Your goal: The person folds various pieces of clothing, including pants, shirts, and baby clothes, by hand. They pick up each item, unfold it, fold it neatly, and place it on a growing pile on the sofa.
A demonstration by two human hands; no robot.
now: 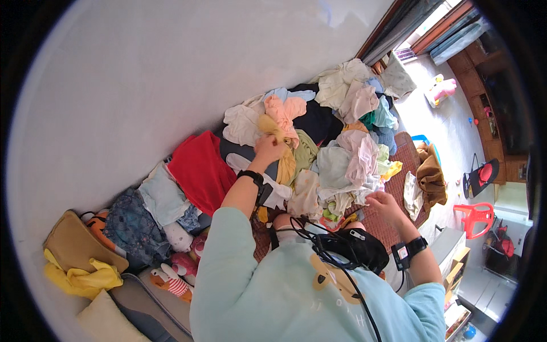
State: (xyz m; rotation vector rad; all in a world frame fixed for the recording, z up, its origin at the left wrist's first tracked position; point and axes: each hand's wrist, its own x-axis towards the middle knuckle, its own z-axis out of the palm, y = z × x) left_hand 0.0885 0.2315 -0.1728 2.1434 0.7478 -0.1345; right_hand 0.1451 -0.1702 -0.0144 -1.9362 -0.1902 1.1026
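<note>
Many garments lie heaped on a long seat along the wall. My left hand grips a small yellow cloth above the heap, beside a peach garment and a mustard cloth. A red cloth lies to the left of that hand. My right hand hovers at the right edge of the pile, near a white garment; its fingers are bent, and whether they touch the cloth is unclear. A pale pink garment and a light green one lie between my hands.
Plush toys, a tan cushion and a yellow cloth are at the lower left. To the right are a brown cloth, a red plastic chair and a pink toy on the floor. Black cables hang over my front.
</note>
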